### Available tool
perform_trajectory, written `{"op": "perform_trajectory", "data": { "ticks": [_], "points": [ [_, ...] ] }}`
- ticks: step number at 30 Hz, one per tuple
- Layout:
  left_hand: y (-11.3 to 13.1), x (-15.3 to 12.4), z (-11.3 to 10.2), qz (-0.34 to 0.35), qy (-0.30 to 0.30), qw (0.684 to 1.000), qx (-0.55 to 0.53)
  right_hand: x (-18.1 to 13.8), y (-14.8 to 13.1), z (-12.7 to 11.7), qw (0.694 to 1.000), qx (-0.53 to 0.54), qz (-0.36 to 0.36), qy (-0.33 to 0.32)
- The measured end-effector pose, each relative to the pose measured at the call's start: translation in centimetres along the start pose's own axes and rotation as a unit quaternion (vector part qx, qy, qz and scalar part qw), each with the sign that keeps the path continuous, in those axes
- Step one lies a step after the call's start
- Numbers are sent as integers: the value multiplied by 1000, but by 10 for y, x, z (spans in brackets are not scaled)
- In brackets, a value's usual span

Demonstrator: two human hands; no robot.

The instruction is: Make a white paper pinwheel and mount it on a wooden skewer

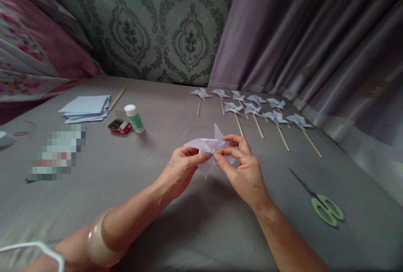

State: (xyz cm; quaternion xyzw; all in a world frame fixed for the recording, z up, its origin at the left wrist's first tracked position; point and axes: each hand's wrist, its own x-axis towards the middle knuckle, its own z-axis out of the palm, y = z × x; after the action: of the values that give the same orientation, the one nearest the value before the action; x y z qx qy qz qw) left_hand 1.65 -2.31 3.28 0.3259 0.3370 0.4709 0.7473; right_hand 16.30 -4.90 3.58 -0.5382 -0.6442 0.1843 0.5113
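A white paper pinwheel (pixel 208 145) is held up between both hands, above the grey cloth surface. My left hand (pixel 184 165) grips it from the left, with the thumb pressed near its centre. The thumb and index finger of my right hand (pixel 244 167) pinch at the pinwheel's middle, while another finger touches a blade on the right. Whether a small pin sits between these fingertips is too small to tell. No stick shows on this pinwheel.
Several pinwheels on sticks (pixel 252 110) lie at the back right. Green-handled scissors (pixel 325 209) rest at the right. On the left are stacked paper sheets (pixel 86 106), wooden sticks (pixel 117 99), a small red box (pixel 119 126), a glue stick (pixel 134 119) and a blurred packet (pixel 58 154).
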Motion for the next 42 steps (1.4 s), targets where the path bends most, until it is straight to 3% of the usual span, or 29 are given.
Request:
{"op": "perform_trajectory", "data": {
  "ticks": [10, 30, 42],
  "points": [
    [-1, 0, 0, 14, -4, 1000, 24, 1, 0, 0, 1000, 8, 1, -2],
    [2, -6, -1, 162, 5, 967, 196, 0, 1, 0, 999, 6, 38, 0],
    [1, -3, -2, 127, -4, 977, 172, 3, 8, 2, 997, 47, 52, -21]
  ]
}}
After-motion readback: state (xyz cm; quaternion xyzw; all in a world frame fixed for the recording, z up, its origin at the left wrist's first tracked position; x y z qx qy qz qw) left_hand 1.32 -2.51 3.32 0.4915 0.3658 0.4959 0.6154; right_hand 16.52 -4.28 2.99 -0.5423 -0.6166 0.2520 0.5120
